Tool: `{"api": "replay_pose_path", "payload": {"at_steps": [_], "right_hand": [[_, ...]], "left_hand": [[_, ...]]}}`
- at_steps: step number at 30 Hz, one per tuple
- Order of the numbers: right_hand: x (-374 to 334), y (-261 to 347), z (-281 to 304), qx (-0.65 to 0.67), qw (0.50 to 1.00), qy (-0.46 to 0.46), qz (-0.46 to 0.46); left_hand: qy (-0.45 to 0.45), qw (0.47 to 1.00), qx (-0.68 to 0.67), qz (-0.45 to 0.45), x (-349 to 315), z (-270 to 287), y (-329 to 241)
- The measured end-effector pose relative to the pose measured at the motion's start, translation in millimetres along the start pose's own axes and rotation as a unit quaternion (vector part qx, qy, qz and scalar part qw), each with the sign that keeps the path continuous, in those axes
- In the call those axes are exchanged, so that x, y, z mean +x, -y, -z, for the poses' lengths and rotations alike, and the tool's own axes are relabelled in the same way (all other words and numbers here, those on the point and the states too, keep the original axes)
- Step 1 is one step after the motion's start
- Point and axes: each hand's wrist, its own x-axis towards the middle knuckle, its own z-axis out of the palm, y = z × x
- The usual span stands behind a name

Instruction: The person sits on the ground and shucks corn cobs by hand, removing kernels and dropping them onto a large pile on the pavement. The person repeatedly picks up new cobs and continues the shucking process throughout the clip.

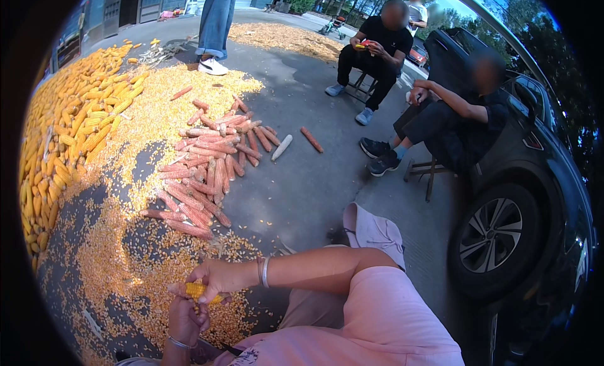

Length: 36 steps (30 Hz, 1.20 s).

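Observation:
Both my hands grip a yellow corn cob [195, 290] above the loose kernels, low and left of the middle. My right hand [220, 276] reaches across from the right, its fingers closed over the top of the cob. From below, my left hand [184, 320] closes around the cob's underside. Part of the cob is pale where kernels are off; the fingers hide the rest of it. Yellow kernels [119, 259] lie scattered on the ground beneath and beyond my hands.
Stripped reddish cobs [207, 158] lie heaped ahead. A large pile of unshelled corn [82, 120] fills the left. A person in jeans [217, 26] stands beyond. Two people [380, 45] sit on stools at right, one holding corn. A dark car [535, 196] stands close on my right.

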Motion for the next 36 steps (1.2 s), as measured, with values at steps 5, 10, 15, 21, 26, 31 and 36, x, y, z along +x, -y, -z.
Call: {"api": "replay_pose_path", "payload": {"at_steps": [5,10,15,21,26,31,36], "right_hand": [[0.6,-2.8,-2.5,-0.031,0.999,-0.019,0.015],[7.7,-14.0,0.8,-0.006,1.0,0.001,0.025],[9.8,-21.4,1.8,-0.013,1.0,-0.013,0.019],[10.1,-20.4,-3.0,-0.039,0.999,0.006,0.003],[11.4,-25.4,-5.1,-0.057,0.998,-0.003,0.002],[10.6,-24.8,-5.2,-0.073,0.997,-0.009,-0.002],[14.2,-33.0,-6.5,-0.079,0.997,-0.008,0.02]], "left_hand": [[0.002,1.0,-0.024,-0.01,3.9,4.3,3.9],[0.025,0.999,-0.043,-0.011,7.2,16.6,10.8],[-0.02,0.999,-0.043,0.019,5.3,7.7,6.1],[-0.03,1.0,0.007,0.0,11.3,16.6,15.4],[-0.024,0.999,0.027,0.007,7.6,7.0,9.5],[-0.034,0.999,0.03,0.005,7.7,5.8,9.3],[-0.034,0.999,0.006,0.019,7.0,5.3,8.7]]}}
